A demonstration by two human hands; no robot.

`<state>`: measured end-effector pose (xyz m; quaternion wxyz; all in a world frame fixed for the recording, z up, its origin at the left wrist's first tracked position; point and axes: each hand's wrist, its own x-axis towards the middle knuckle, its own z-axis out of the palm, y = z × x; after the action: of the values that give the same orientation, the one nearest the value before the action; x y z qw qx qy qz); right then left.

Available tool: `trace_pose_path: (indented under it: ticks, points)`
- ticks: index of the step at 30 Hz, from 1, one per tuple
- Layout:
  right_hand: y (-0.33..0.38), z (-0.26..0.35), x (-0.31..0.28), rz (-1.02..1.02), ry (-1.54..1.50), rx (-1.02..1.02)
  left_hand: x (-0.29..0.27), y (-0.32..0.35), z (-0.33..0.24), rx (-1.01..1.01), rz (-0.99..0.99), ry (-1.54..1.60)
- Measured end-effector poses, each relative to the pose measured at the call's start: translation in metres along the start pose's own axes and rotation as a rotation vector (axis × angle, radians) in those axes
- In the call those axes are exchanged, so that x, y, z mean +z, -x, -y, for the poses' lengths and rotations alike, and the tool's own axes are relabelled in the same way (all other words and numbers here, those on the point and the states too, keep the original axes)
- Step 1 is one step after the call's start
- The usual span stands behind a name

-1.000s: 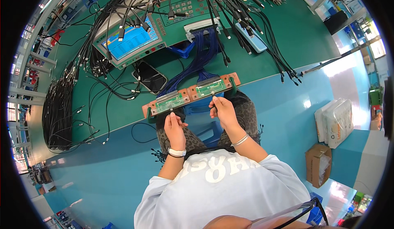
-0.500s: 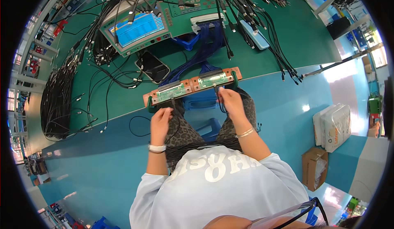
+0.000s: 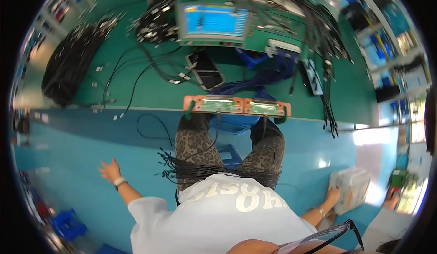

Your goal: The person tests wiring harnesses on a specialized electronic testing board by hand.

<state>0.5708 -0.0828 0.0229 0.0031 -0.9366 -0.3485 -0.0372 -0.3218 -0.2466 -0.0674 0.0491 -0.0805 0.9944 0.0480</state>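
Note:
My left hand [image 3: 110, 171] is stretched out to the left over the blue floor, its fingers spread and nothing in it. Far to the right, my right hand [image 3: 333, 194] overlaps the white plastic-wrapped package [image 3: 355, 188]; its fingers are blurred, and whether it touches the package I cannot tell. At the table's front edge sits a copper-coloured test fixture [image 3: 239, 106] with two green circuit boards. A black cable [image 3: 216, 133] runs from its left board down toward my lap, and another hangs from the right board. A bundle of black cables [image 3: 205, 168] lies across my thighs.
A green tester with a lit screen [image 3: 215, 20] stands at the back of the green table [image 3: 150, 90]. A phone [image 3: 207, 71] lies before it. Black cable bundles [image 3: 73, 67] are at the left, more hang at the right. A blue stool [image 3: 68, 224] stands lower left.
Both hands have left the cables at the fixture and swung wide apart, the left one outward to the left, the right one to the package. The whole view has turned.

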Motion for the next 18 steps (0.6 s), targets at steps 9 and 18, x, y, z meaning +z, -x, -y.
trace_pose_path:
  ticks: [9,18]
  points:
    - [0.244,0.373,-0.126,0.251,-0.882,-1.350,0.231,-0.009,-0.010,0.103,0.435,-0.055]
    - [0.472,0.566,-0.113,0.314,-0.337,-2.344,0.351,0.069,0.074,0.461,0.980,-0.159]
